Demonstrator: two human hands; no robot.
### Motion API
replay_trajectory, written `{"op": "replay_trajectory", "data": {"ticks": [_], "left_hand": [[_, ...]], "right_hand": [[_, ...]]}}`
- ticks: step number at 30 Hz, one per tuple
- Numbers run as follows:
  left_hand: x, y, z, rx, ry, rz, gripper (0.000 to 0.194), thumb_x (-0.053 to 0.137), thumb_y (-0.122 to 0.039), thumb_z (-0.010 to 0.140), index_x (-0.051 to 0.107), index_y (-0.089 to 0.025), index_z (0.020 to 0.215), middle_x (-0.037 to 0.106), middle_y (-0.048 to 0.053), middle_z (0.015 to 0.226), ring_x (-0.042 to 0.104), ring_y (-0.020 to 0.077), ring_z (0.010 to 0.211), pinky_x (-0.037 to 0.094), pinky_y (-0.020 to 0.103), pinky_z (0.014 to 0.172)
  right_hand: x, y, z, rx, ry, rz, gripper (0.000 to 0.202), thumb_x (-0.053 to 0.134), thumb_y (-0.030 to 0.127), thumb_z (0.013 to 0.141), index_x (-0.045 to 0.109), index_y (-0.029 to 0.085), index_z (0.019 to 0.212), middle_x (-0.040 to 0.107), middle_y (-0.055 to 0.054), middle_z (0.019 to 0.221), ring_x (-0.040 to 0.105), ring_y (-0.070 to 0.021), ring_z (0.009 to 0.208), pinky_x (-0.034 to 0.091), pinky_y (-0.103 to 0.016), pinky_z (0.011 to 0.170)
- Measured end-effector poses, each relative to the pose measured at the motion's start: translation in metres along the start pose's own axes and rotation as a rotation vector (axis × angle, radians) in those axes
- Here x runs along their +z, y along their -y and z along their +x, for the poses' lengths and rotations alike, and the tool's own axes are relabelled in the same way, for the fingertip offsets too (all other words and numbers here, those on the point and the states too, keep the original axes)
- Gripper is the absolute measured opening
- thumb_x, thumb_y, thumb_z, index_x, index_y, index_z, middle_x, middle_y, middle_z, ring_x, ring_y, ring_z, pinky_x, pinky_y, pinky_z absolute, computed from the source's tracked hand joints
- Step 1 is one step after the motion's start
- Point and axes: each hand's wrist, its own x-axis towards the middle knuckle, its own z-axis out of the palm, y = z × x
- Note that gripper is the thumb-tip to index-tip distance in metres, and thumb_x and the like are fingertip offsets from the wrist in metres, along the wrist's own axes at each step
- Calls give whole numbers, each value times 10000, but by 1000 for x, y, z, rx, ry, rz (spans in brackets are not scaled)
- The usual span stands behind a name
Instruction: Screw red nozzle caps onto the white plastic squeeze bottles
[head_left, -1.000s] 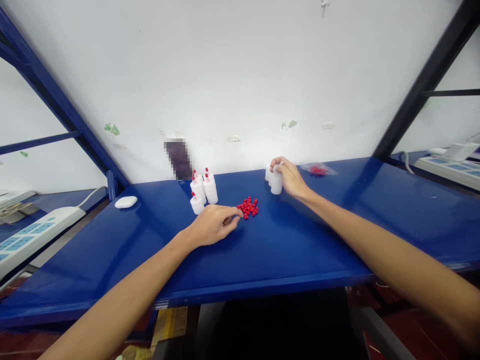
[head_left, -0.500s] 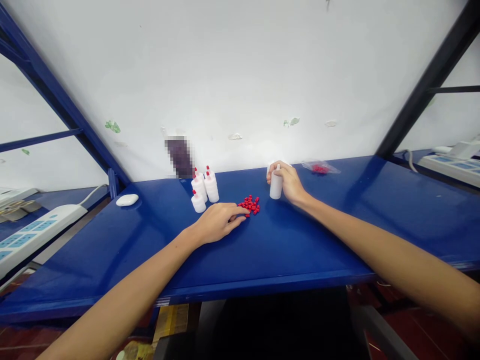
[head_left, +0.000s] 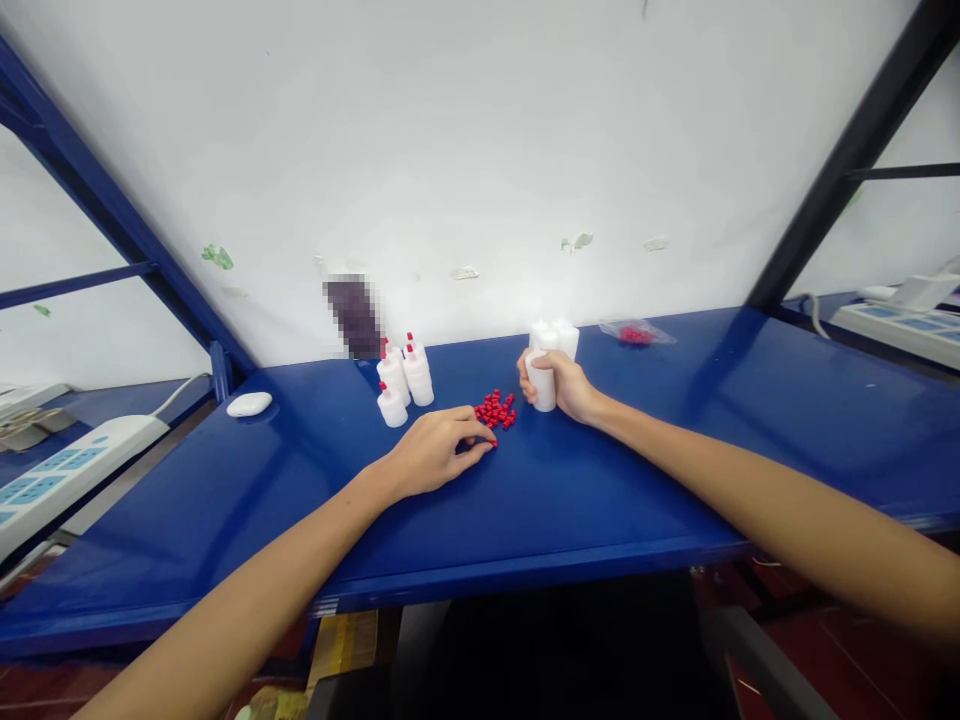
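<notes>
Beside the pile of small red caps (head_left: 495,408), my left hand (head_left: 439,447) rests low over the table. Its thumb and forefinger are pinched on one red cap (head_left: 494,443) at the near edge of the pile. My right hand (head_left: 564,383) is wrapped round a white plastic bottle (head_left: 541,385), held upright just right of the caps; its top is partly covered by the fingers. Behind that hand stand several more white bottles (head_left: 568,338). To the left, several white bottles with red tips (head_left: 418,378) stand together.
The blue table (head_left: 465,530) meets a white wall. A clear bag of red caps (head_left: 636,335) lies at the back right. On the left are a white rounded case (head_left: 249,404), a power strip (head_left: 75,470) and a dark, pixelated upright object (head_left: 354,315). Blue and black frame posts flank the table.
My left thumb and forefinger have closed on a red cap and drawn it slightly toward me. My right hand has shifted left and nearer with the bottle, its grip moving from the top to the side.
</notes>
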Motion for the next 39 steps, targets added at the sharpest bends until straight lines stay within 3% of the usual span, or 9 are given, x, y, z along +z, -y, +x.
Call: {"op": "replay_trajectory", "data": {"ticks": [4, 7, 11, 15, 23, 30, 39], "left_hand": [[4, -4, -1, 33, -92, -37, 155, 582, -222, 890, 705, -199, 982, 652, 28, 899, 597, 107, 736, 468, 210, 667], [4, -9, -1, -12, -247, -110, 131, 618, -191, 853, 701, -183, 954, 685, 11, 829, 597, 87, 657, 465, 193, 608], [1, -15, 0, -199, -427, -224, 124, 654, -178, 811, 722, -168, 914, 708, -2, 707, 571, 72, 534, 448, 182, 511], [0, -16, 1, -282, -445, -308, 126, 670, -221, 805, 731, -151, 889, 714, 17, 698, 588, 82, 525, 475, 187, 496], [2, -13, 0, -144, -423, -354, 105, 651, -232, 835, 714, -166, 887, 713, 50, 835, 609, 95, 627, 507, 198, 539], [1, -17, -1, -61, -387, -421, 95, 616, -192, 849, 696, -160, 889, 691, 59, 842, 574, 104, 650, 484, 226, 574], [1, -21, 0, -10, -344, -375, 108, 575, -233, 910, 658, -165, 922, 660, 41, 807, 543, 99, 643, 461, 228, 595]], "right_hand": [[13, 11, -15, -86, 134, -315, 144, 485, 288, 804, 537, 193, 899, 506, 46, 559, 451, -122, 478, 340, -248, 473], [20, 21, -26, -171, 209, -613, 227, 488, 295, 867, 538, 208, 1071, 573, 33, 688, 503, -129, 590, 375, -258, 583], [22, 27, -30, -214, 284, -992, 249, 454, 375, 931, 606, 221, 1054, 647, -8, 807, 551, -159, 695, 357, -285, 675], [25, 27, -30, -194, 305, -1164, 230, 463, 385, 926, 619, 235, 1006, 650, -14, 776, 563, -181, 700, 315, -277, 648], [34, 28, -34, -164, 313, -1234, 199, 497, 411, 894, 602, 245, 928, 637, -20, 778, 529, -180, 667, 257, -270, 597], [44, 27, -34, -8, 200, -1134, 500, 491, 615, 866, 511, 190, 603, 521, 10, 575, 402, -116, 526, 207, -272, 557], [49, 25, -36, -57, 183, -1090, 541, 468, 632, 858, 467, 181, 559, 449, 20, 542, 341, -101, 509, 183, -279, 538]]}}
